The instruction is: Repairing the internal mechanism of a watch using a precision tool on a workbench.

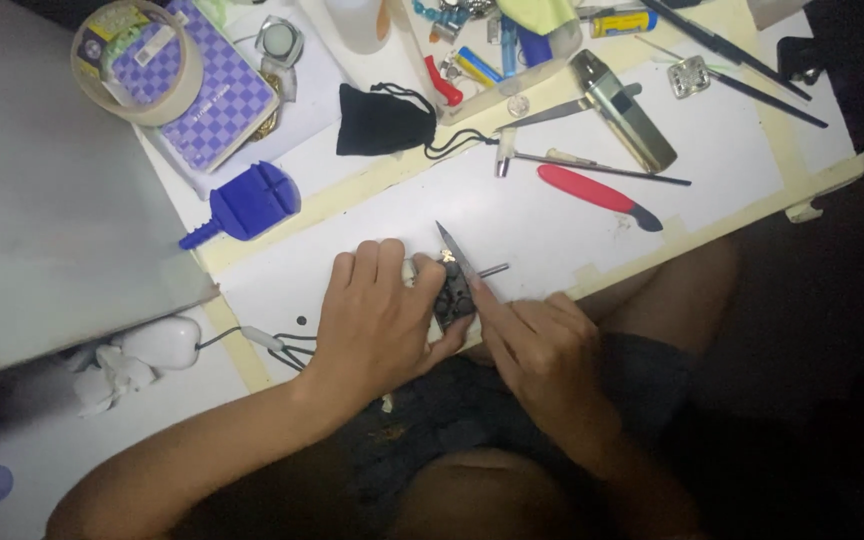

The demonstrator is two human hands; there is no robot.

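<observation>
My left hand [377, 315] is closed around a small dark metal part [452, 292], possibly a watch band, pressing it on the white work surface [512, 215] near the front edge. My right hand [542, 345] pinches a slim pointed metal tool [455, 251], like tweezers, with its tip angled up and left over the dark part. A thin metal pin [493, 269] lies just to the right of the part. Both forearms come in from the bottom of the view.
On the work surface lie a red-handled tool [597, 195], a small hammer [592, 167], a grey-green case [624, 110], a black pouch [382, 120], a blue plastic holder [247, 205], a tape roll [137, 60] on a purple checked box [217, 95], and a tray [487, 55] of tools.
</observation>
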